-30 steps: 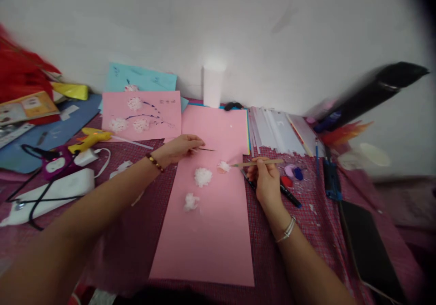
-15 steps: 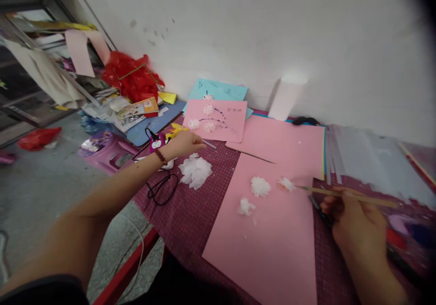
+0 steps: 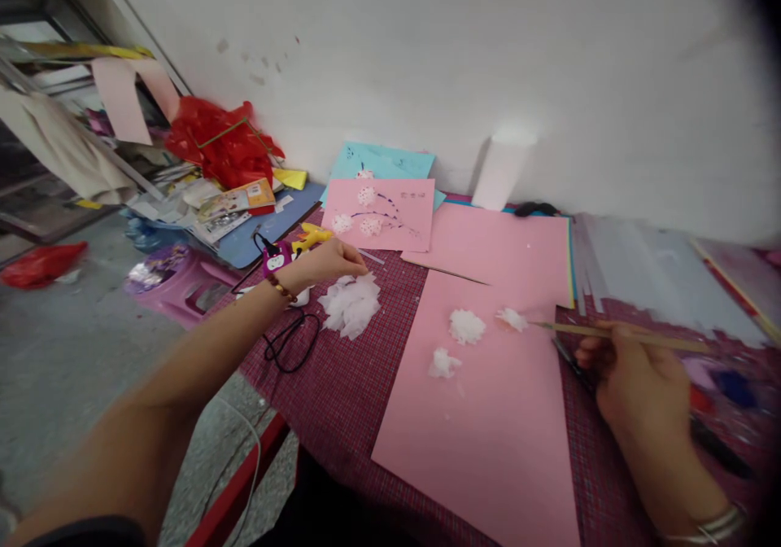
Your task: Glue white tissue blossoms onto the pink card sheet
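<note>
My left hand [image 3: 326, 261] reaches out to the left with its fingers curled over a loose heap of white tissue paper [image 3: 352, 304] on the red checked cloth [image 3: 342, 384]. My right hand [image 3: 640, 380] is closed on a thin wooden paintbrush [image 3: 601, 332], whose tip touches a small white tissue flower [image 3: 511, 317] on the pink sheet [image 3: 482, 417]. Two more tissue flowers [image 3: 467, 326] lie on that sheet. A black pen [image 3: 573, 368] lies under my right hand.
A finished pink card with flowers [image 3: 381, 213] and a blue card [image 3: 381, 159] lean at the wall. A yellow glue gun [image 3: 312, 238], a black cable [image 3: 290, 339], a white roll [image 3: 503, 171], paint blobs [image 3: 726, 384], a purple stool [image 3: 174, 274] and red plastic [image 3: 223, 140] lie around.
The view swung left. My left hand left the pink sheet and moved to the tissue heap beside the glue gun. My right hand kept the brush at the flower.
</note>
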A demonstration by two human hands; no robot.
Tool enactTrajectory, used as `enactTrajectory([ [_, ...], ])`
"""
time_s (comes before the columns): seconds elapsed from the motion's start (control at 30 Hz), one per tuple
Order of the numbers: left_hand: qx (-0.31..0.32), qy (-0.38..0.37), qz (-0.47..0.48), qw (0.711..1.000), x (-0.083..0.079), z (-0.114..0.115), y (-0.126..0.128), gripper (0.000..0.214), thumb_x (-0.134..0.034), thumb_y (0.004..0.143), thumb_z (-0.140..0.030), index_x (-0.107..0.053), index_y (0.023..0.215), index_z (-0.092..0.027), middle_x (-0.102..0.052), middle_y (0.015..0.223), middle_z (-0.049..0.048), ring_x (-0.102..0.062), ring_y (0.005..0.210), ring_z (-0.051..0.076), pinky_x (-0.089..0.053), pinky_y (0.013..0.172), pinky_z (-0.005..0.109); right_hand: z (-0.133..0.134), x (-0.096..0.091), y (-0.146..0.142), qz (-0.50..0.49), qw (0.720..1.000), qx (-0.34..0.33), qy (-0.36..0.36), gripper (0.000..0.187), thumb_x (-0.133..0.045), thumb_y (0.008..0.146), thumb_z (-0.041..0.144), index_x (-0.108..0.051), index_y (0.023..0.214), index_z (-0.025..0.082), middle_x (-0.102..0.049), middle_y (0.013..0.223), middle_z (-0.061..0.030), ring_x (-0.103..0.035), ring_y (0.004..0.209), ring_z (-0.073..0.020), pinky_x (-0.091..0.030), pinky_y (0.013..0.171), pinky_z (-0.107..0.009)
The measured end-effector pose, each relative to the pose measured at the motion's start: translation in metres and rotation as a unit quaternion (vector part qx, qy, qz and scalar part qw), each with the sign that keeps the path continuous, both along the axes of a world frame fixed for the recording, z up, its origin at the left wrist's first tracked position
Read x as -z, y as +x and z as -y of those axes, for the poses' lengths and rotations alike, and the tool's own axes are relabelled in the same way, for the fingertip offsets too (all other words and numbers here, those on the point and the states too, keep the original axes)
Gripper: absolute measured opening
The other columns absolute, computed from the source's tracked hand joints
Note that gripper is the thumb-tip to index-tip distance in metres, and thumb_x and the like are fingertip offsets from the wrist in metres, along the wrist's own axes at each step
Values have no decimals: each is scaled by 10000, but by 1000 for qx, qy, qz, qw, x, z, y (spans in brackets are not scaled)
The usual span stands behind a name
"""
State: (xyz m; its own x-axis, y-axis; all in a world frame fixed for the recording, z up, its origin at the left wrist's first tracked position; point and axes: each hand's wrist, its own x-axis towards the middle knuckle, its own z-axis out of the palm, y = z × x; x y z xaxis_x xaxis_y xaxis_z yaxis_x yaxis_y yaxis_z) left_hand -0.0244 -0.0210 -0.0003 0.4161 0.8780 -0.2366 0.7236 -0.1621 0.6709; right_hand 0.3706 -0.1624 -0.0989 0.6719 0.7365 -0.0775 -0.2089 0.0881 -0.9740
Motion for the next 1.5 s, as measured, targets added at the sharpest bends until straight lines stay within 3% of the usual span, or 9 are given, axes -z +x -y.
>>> enactTrajectory([
  [0.17, -38, 64, -96, 993, -11, -3, 7, 153, -618, 667, -268, -660, 603, -136, -516, 491, -14, -391, 465, 71, -244, 450, 215, 1, -2, -1, -12, 1000, -10, 13, 153, -689, 704, 341, -663, 743, 195, -585, 564, -34, -541, 416, -112, -411, 392, -255],
  [0.27, -41, 74, -56, 995, -20, 3, 21, 175, -632, 674, -301, -642, 620, -135, -518, 511, -16, -380, 458, 65, -245, 443, 212, 2, -4, -3, -23, 999, -11, 22, 123, -658, 729, 298, -643, 774, 185, -591, 552, -15, -548, 422, -108, -411, 400, -242],
  [0.37, -2, 53, 25, 998, -30, 17, 52, 209, -645, 690, -343, -627, 643, -140, -532, 542, -14, -401, 481, 67, -271, 453, 203, 4, -8, -7, -28, 999, -15, 36, 113, -629, 754, 294, -611, 784, 187, -576, 525, 23, -519, 404, -90, -387, 388, -212],
  [0.47, 56, 16, 42, 997, -31, 36, 99, 218, -647, 696, -354, -642, 654, -140, -510, 524, -20, -387, 482, 68, -262, 452, 204, 3, -9, -8, -15, 998, -38, 54, 152, -594, 777, 342, -580, 786, 192, -566, 516, 47, -491, 389, -79, -370, 379, -198],
  [0.6, 159, -8, 18, 987, -7, 65, 167, 207, -627, 703, -338, -677, 675, -139, -533, 540, -14, -385, 485, 71, -257, 451, 210, 0, -7, -3, 11, 998, -42, 56, 180, -574, 788, 374, -570, 786, 194, -560, 510, 53, -480, 375, -80, -367, 366, -195],
  [0.8, 172, 77, -8, 982, 39, 70, 228, 199, -580, 716, -297, -670, 636, -139, -535, 522, -7, -411, 490, 85, -261, 464, 221, 3, -11, 0, 44, 996, -47, 62, 222, -520, 835, 413, -539, 814, 193, -564, 523, 53, -497, 374, -78, -358, 350, -181],
  [0.93, 145, 131, -28, 980, 48, 57, 240, 186, -565, 715, -279, -665, 639, -142, -590, 559, 8, -468, 522, 104, -291, 496, 233, 6, -13, -3, 76, 993, -54, 71, 212, -465, 877, 401, -499, 822, 199, -562, 522, 54, -512, 390, -87, -387, 371, -186],
  [1.2, 156, 146, -33, 976, 57, 51, 239, 179, -538, 701, -238, -591, 559, -145, -587, 570, 9, -482, 544, 108, -277, 505, 243, 7, -8, -9, 203, 973, -98, 49, 217, -427, 912, 388, -499, 828, 200, -592, 580, 21, -542, 427, -118, -426, 421, -231],
  [1.5, 163, 131, 18, 978, 55, 53, 237, 268, -509, 774, -288, -616, 585, -132, -462, 497, -28, -375, 490, 78, -232, 489, 241, 4, -4, -13, 230, 964, -129, 28, 228, -425, 910, 410, -514, 864, 205, -641, 639, -1, -562, 443, -133, -443, 447, -251],
])
